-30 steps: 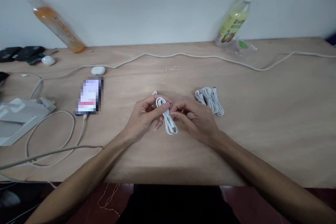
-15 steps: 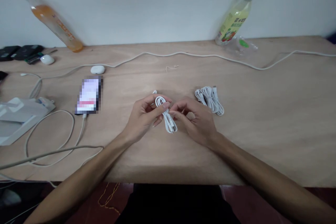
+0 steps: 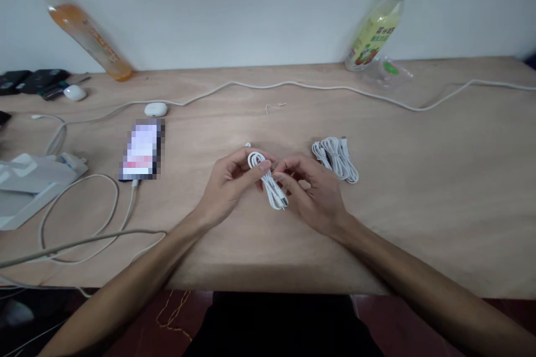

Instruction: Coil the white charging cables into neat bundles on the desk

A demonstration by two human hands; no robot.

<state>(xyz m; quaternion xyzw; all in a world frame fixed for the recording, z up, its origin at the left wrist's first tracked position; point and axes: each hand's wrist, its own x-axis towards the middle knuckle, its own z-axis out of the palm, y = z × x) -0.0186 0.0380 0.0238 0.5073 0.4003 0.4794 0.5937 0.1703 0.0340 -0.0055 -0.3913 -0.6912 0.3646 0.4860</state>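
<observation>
A bundled white charging cable (image 3: 275,192) is gripped in my left hand (image 3: 230,181), the thumb pressing across its upper part. Its loop end shows above the thumb, and the lower loops with a metal plug tilt down to the right. Close against the bundle's right side, my right hand (image 3: 312,187) has thumb and index finger pinched together. What is between those fingertips is too small to make out. Beyond the right hand lie other bundled white cables (image 3: 336,159) on the table. A small white cable piece (image 3: 248,145) peeks out behind my left hand.
On the left are a phone (image 3: 142,150) with a cord plugged in, a white earbud case (image 3: 156,109) and a white box (image 3: 37,184). An orange drink bottle (image 3: 87,36) and a yellow-green bottle (image 3: 374,39) lean at the wall. A long white cord (image 3: 343,88) crosses the back.
The lower end of the held cable has swung slightly to the right. Both hands keep nearly the same place, with small shifts of the right fingers.
</observation>
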